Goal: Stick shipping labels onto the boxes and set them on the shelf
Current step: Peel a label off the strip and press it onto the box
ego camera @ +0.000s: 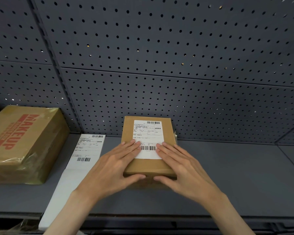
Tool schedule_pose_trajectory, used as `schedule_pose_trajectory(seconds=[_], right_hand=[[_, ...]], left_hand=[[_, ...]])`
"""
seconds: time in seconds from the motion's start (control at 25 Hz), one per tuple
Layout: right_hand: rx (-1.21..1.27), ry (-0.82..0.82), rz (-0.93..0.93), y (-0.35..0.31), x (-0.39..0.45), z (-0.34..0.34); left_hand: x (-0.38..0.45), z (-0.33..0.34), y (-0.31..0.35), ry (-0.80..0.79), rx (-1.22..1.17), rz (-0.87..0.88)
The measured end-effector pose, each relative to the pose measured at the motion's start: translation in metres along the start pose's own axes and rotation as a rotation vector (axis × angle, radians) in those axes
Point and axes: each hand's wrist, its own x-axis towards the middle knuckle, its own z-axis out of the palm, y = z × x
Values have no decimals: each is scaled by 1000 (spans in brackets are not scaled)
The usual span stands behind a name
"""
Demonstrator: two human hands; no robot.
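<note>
A: What is the small box made of?

B: Plain brown cardboard, matt and smooth. The label on its top is white paper, flat and matt, printed in black.

A: And the big box on the left?

B: Cardboard too, but wrapped in clear glossy tape or film that catches the light and wrinkles at the edges. Its red print looks dull beneath.

A: The strip of labels?

B: White paper on a smooth, faintly shiny backing.

A: The shelf?

B: Grey painted metal, satin and smooth. The back panel is the same grey metal, punched with holes.
</note>
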Motion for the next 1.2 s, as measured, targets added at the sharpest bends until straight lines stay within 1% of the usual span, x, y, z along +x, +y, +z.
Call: schedule_pose_trajectory(seconds=[0.16, 0.28, 0.4, 0.6, 0.84, 1.08, 1.16, 1.2], right_hand=[[-83, 82, 17, 0, -6, 2], [-44, 59, -23, -5, -5, 2], [-57, 48, -59, -5, -9, 6], [-114, 172, -2, -3, -14, 10], [-108, 191, -93, -9, -14, 13], [-73, 355, -10, -5, -22, 26], [-16, 401, 37, -5, -25, 25], [56, 426, 78, -7, -26, 23]], left_hand=[[-2, 1, 3, 47, 22, -8], [-1, 3, 7, 40, 25, 21], [-4, 5, 5, 32, 30, 45], [-13, 6, 0, 141, 8, 10], [-17, 13, 8, 175, -14, 89], [-27, 17, 4, 326, -57, 2], [-28, 17, 7, 335, -108, -57], [-28, 16, 11, 343, -156, -100]])
